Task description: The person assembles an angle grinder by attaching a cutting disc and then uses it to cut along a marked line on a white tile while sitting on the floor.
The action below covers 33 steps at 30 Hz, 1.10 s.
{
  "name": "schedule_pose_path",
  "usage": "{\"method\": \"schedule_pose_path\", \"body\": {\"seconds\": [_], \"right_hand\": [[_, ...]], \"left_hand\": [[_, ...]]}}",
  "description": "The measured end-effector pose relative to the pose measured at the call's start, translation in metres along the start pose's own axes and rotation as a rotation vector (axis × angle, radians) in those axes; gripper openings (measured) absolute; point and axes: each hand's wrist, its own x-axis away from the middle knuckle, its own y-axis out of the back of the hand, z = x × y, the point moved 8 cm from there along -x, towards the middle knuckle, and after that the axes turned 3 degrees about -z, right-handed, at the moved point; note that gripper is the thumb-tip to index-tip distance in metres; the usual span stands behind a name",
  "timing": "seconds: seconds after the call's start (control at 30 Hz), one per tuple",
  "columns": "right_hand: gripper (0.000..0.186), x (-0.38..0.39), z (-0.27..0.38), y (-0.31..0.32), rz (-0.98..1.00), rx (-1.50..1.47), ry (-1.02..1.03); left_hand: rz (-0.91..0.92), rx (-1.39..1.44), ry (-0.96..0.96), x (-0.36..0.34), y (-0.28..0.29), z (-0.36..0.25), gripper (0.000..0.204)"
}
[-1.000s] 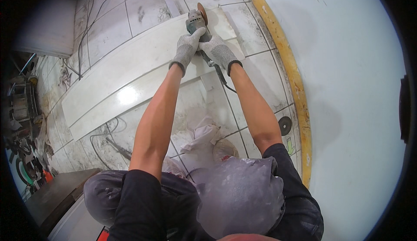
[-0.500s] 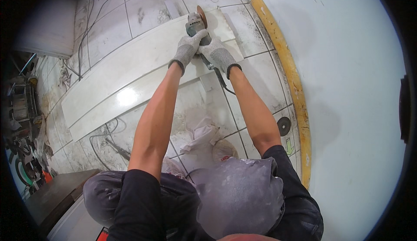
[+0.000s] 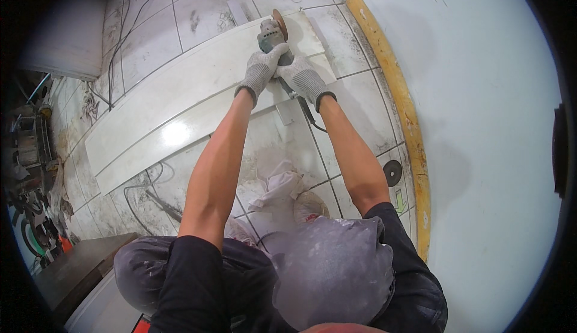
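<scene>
Grinder [image 3: 271,34] work is in hand, as far as one can judge: the tool is over the far right end of a long white board [image 3: 180,90] lying across the floor [image 3: 360,108]. The left hand [image 3: 261,67] closes around the body with its thumb along the top; the right hand [image 3: 299,76] grips the rear from the right side. The disc [image 3: 280,24] stands nearly on edge at the far end of the tool; whether it touches the board or spins cannot be told. Any next move seems to call for a firm grip from both hands, a steady disc angle and a board that does not shift.

The board is flat, smooth and pale. Along its near side runs a narrower strip [image 3: 144,156], glossy enough to throw back a bright glare; whether it is a separate piece is unclear. The disc is thin, round and rust-brown, the tool's head grey metal. Ribbed knit cuffs end the pale gloves in dark bands. A flexible black cord [image 3: 315,123] trails from the grinder toward the near right. Farther right lie a flat black wheel [image 3: 392,173] and a scuffed yellow border [image 3: 406,102] along the wall [image 3: 481,69]. Crumpled whitish cloth [image 3: 277,187] lies near the feet.
</scene>
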Motion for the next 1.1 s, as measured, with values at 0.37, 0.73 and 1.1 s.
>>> {"method": "schedule_pose_path", "body": {"seconds": [0.37, 0.73, 1.1], "right_hand": [[0.040, 0.011, -0.004, 0.001, 0.019, 0.012, -0.049], [0.037, 0.003, -0.007, -0.001, 0.002, -0.019, -0.005], [0.035, 0.004, -0.011, 0.000, -0.012, -0.023, 0.003]], "left_hand": [[-0.020, 0.000, 0.022, 0.011, -0.003, 0.001, 0.076], [-0.020, -0.015, 0.029, 0.001, -0.003, 0.005, 0.077], [-0.027, 0.009, 0.008, 0.004, -0.005, 0.005, 0.074]]}}
